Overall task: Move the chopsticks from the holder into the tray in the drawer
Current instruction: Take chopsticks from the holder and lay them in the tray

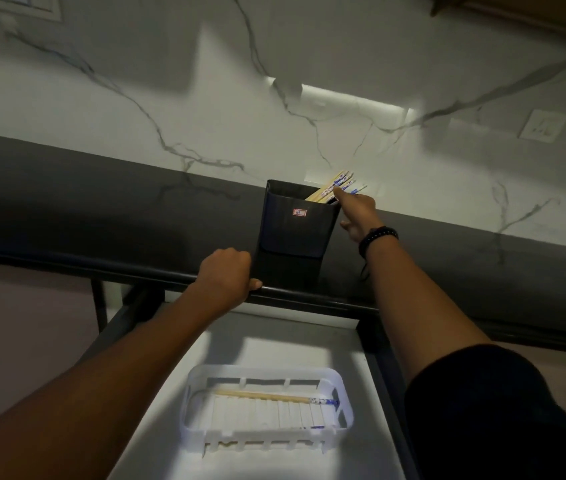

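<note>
Largest first: the dark tabletop (101,188), and below it the open grey drawer (274,341). My left hand (226,275) grips the black rectangular holder (292,237) low at its side. The white slotted plastic tray (342,393) holds a laid-down chopstick (267,396). The wooden, blue-patterned chopsticks (338,183) lean out of the holder. My right hand (357,211) touches them with straight fingers, thumb apart. I expect them light, stiff and slick, so I'd pinch near the patterned tops.

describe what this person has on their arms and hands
The left hand and forearm are bare: no sleeve, watch or glove shows. The right hand is ungloved, with a black beaded bracelet at the wrist and a thin dark cord dangling from it. A black sleeve ends near the right elbow.
</note>
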